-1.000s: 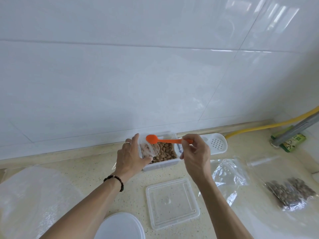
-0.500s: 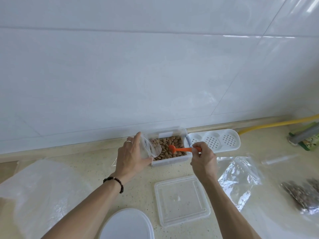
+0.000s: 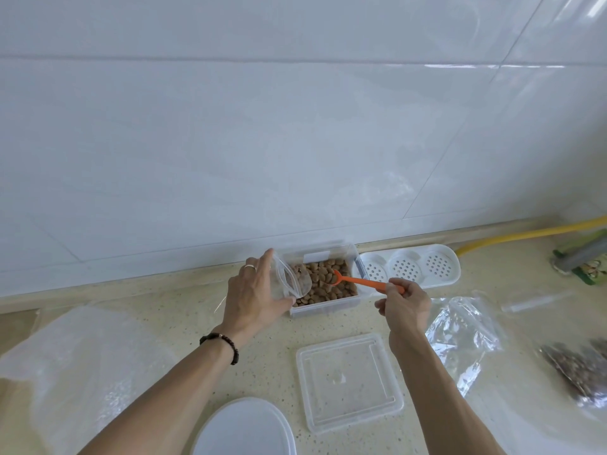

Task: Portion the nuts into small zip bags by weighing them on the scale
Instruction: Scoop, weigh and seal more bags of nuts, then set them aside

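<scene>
A clear plastic box (image 3: 328, 308) full of brown nuts (image 3: 328, 284) stands by the wall. My left hand (image 3: 256, 297) holds a small zip bag (image 3: 290, 279) open at the box's left edge, mouth toward the nuts; a few nuts show inside it. My right hand (image 3: 405, 307) pinches the handle of an orange spoon (image 3: 358, 282), whose bowl is dipped into the nuts. No scale is recognisable for certain.
The box's clear lid (image 3: 348, 382) lies in front. A round white object (image 3: 244, 428) sits at the bottom edge. An empty zip bag (image 3: 463, 336) and a filled nut bag (image 3: 581, 369) lie right. A white perforated tray (image 3: 407, 267), yellow hose (image 3: 525, 233), crumpled plastic (image 3: 75, 366) left.
The spoon went from above the bag's mouth down and right into the nuts in the box. My left hand kept the bag open at the box's edge.
</scene>
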A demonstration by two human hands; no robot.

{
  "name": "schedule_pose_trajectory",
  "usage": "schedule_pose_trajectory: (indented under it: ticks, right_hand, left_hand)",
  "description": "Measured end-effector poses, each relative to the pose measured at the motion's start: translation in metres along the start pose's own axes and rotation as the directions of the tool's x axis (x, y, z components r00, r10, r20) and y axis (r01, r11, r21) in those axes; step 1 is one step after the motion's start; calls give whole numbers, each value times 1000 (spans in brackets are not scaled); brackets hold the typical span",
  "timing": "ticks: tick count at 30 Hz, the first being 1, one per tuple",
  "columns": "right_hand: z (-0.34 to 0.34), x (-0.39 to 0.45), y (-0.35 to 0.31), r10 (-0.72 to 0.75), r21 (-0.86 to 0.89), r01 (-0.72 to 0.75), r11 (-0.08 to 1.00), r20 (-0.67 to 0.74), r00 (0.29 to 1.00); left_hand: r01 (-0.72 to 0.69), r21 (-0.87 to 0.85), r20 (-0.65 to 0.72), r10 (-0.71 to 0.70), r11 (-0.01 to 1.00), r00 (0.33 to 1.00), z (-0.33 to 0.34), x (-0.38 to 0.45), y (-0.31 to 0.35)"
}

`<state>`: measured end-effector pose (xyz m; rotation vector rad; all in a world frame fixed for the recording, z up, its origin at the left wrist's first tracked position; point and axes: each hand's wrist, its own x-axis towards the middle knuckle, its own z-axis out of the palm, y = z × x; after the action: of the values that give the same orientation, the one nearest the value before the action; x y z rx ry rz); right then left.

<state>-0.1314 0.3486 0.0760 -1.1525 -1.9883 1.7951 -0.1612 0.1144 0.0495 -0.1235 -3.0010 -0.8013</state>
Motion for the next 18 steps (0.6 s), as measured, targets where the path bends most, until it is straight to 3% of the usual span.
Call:
schedule_pose_trajectory:
  ticks: [7, 12, 14, 18]
  right_hand:
    - [-8, -4, -26, -34, 72, 32, 997, 31, 999]
    - [-7, -15, -44, -179, 9, 179, 984, 105, 978]
    - [-3, -24, -47, -286, -54, 302, 952, 200, 937]
    - [0, -44, -48, -453, -87, 534, 841, 429, 782]
  left_hand:
    - [10, 37, 107, -14, 999, 994, -4, 14, 14]
    - [26, 32, 128, -29, 999, 991, -4, 20, 21]
    - [27, 31, 125, -31, 999, 992, -4, 21, 24]
    - [12, 7, 83, -12, 1000, 996, -4, 20, 28]
